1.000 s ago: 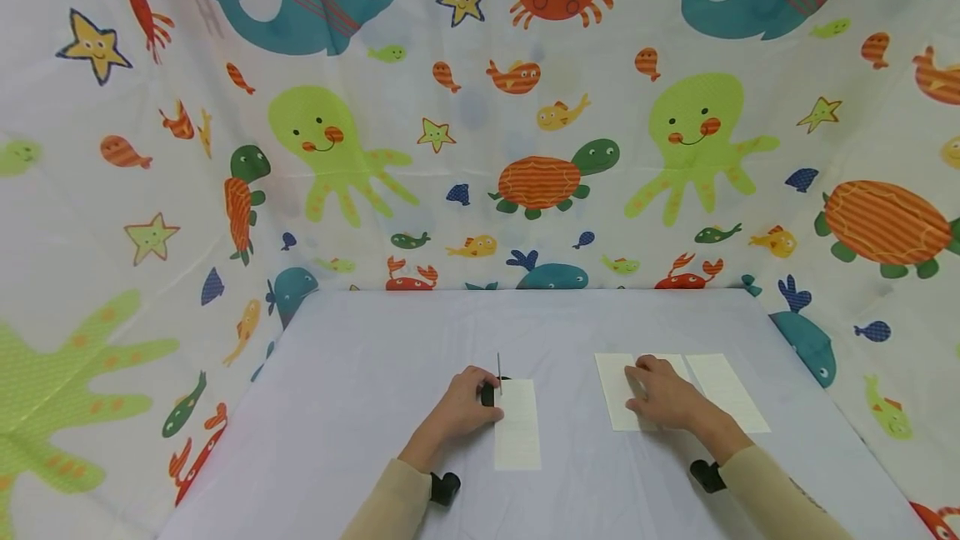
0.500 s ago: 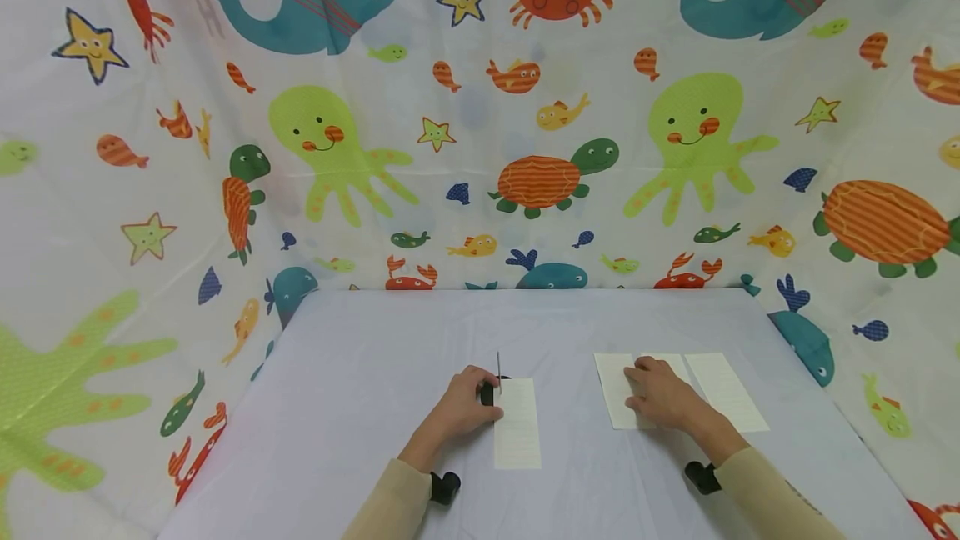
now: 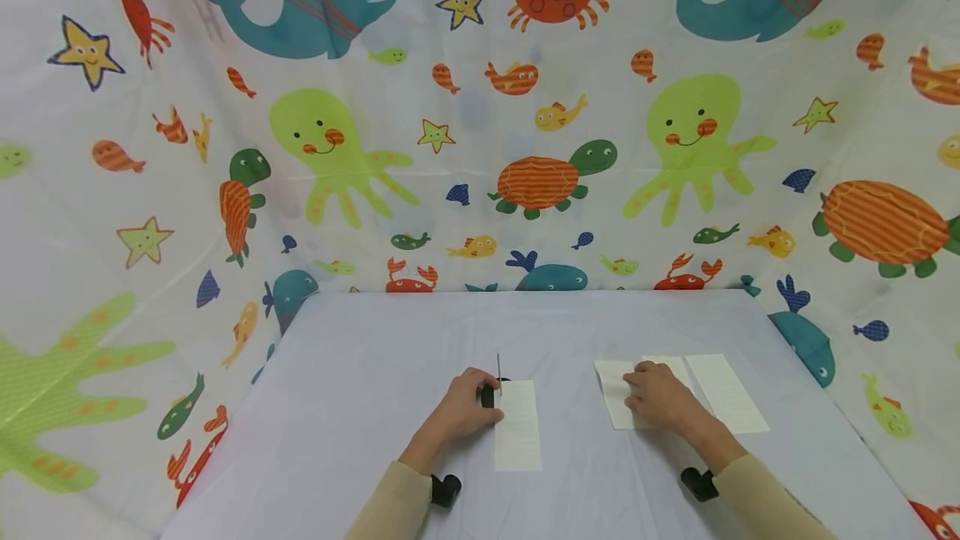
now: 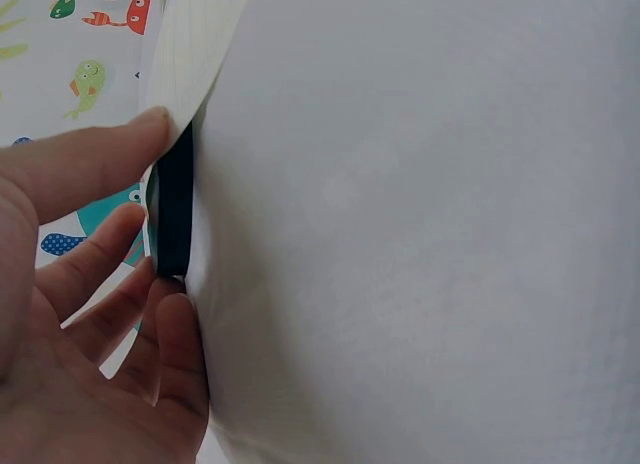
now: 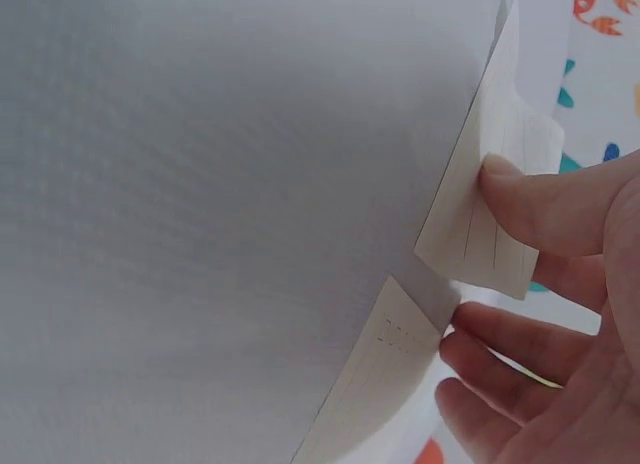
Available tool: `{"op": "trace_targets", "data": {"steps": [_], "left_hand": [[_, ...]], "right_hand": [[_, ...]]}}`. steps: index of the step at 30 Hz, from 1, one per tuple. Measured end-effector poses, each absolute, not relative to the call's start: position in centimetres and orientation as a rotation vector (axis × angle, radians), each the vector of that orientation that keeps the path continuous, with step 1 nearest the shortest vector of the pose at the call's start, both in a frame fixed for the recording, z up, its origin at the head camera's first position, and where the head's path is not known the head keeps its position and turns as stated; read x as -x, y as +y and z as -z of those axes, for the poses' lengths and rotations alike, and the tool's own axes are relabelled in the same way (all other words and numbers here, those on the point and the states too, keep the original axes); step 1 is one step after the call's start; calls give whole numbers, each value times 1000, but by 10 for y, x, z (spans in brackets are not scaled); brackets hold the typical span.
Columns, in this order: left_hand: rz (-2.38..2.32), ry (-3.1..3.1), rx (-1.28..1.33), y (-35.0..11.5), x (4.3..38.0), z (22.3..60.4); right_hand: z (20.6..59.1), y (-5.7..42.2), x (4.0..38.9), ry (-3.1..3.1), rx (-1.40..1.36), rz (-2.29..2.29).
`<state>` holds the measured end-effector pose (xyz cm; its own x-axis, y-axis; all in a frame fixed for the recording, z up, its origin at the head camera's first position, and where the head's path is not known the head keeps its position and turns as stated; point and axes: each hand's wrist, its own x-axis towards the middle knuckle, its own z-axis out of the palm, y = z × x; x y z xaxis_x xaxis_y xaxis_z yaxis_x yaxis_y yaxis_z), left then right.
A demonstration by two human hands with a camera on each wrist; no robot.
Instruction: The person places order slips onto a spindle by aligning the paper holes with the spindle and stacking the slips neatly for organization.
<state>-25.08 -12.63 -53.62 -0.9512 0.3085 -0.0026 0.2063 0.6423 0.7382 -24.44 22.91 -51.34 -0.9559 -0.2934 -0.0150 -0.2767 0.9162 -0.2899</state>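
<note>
My left hand (image 3: pixel 468 402) grips the round black base (image 4: pixel 175 204) of a bill spike (image 3: pixel 498 367), whose thin rod stands upright. A ruled cream paper slip (image 3: pixel 519 433) lies over that base, with the rod at its far left corner, and my left thumb touches its edge. Over to the right, my right hand (image 3: pixel 663 397) pinches another paper slip (image 5: pixel 520 164) between thumb and forefinger. This slip is bent, its near edge lifted off the cloth in the right wrist view. Beside it lies a middle slip (image 3: pixel 678 367), partly hidden under my hand, and a third slip (image 3: pixel 727 394).
A white cloth (image 3: pixel 375 357) covers the table. Behind and at the sides hangs a curtain (image 3: pixel 465 248) printed with sea animals. Each wrist wears a black camera mount, such as the one at my left wrist (image 3: pixel 446 490).
My right hand has shifted slightly, and the far edge of the slip under its fingers has bent and drawn nearer. The left hand and the spike have stayed in place.
</note>
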Motion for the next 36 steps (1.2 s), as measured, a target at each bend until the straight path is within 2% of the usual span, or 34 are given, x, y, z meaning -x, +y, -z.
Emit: {"op": "trace_targets", "data": {"steps": [12,21,36], "left_hand": [[-1198,2753,-422,-127,250,538],[-1196,2740,-431,-126,248,535],[-1219,2727,-419,-126,246,532]], "right_hand": [[518,224,243,3110,445,463],[508,221,245,2880,111,777],[518,227,240,2764,-26,1287]]}}
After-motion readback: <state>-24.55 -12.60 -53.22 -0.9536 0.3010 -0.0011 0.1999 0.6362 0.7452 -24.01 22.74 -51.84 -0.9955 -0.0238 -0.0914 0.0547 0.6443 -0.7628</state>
